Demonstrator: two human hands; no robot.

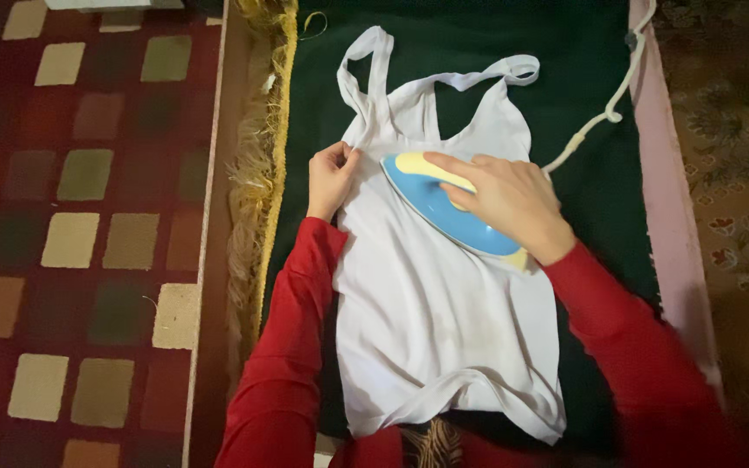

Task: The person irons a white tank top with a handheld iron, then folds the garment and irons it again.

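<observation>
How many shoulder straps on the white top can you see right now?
2: the left strap lies up near the fringe side, the right strap stretches toward the cord. Nothing looks hidden under the iron.

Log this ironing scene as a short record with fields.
Surface: dark green cloth with a yellow fringe
Garment: white sleeveless cotton top, laid flat
Tool: blue and yellow clothes iron on the top's upper part
Right hand: grips the iron's handle
Left hand: pinches the top's edge
Cord: white cable, trailing to upper right
</observation>
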